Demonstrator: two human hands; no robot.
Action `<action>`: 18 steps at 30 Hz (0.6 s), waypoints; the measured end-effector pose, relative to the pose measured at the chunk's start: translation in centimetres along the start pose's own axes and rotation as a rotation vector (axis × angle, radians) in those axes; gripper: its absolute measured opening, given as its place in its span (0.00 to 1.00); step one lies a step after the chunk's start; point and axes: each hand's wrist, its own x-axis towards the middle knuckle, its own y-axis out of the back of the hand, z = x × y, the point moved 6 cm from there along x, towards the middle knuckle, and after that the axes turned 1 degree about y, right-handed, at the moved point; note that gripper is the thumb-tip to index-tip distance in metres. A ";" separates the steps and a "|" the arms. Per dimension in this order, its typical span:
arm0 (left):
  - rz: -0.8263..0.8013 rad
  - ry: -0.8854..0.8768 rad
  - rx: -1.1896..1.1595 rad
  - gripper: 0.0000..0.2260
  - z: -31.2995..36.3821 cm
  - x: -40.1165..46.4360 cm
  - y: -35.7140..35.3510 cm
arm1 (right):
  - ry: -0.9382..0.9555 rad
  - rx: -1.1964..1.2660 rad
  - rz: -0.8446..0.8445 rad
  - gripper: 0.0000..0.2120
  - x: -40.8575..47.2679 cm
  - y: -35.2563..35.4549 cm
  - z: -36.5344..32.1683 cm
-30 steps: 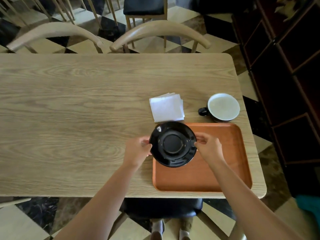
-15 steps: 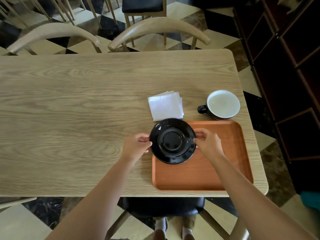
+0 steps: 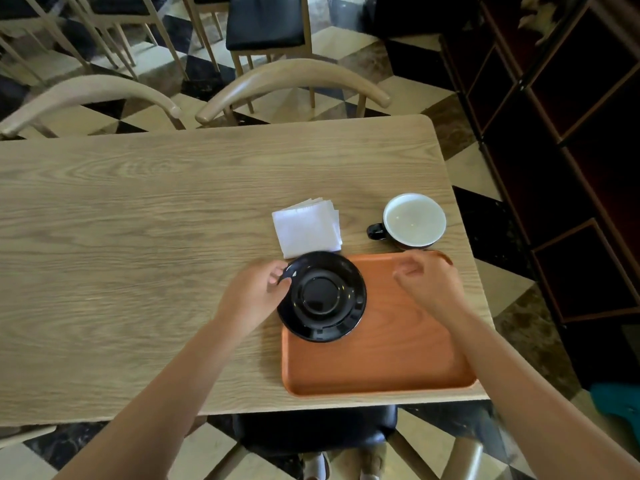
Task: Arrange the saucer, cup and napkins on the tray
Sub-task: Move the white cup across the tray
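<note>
A glossy black saucer lies on the far left corner of the orange tray, overhanging its left rim. My left hand pinches the saucer's left edge. My right hand hovers over the tray's far right part, fingers loosely curled, holding nothing. A stack of white napkins lies on the table just beyond the saucer. Beyond the tray's far right corner stands a dark cup with a white inside and its handle pointing left.
The light wooden table ends just right of the tray and cup. Two curved chair backs stand along the far edge. A dark shelving unit fills the right side. A black chair seat sits below the near edge.
My right hand has let go of the saucer's right edge and moved right, toward the cup. The saucer has stayed on the tray's corner with my left hand on it.
</note>
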 end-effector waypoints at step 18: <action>0.075 -0.411 0.149 0.19 13.2 8.9 -11.1 | 0.638 -0.371 0.161 0.14 6.6 4.3 5.2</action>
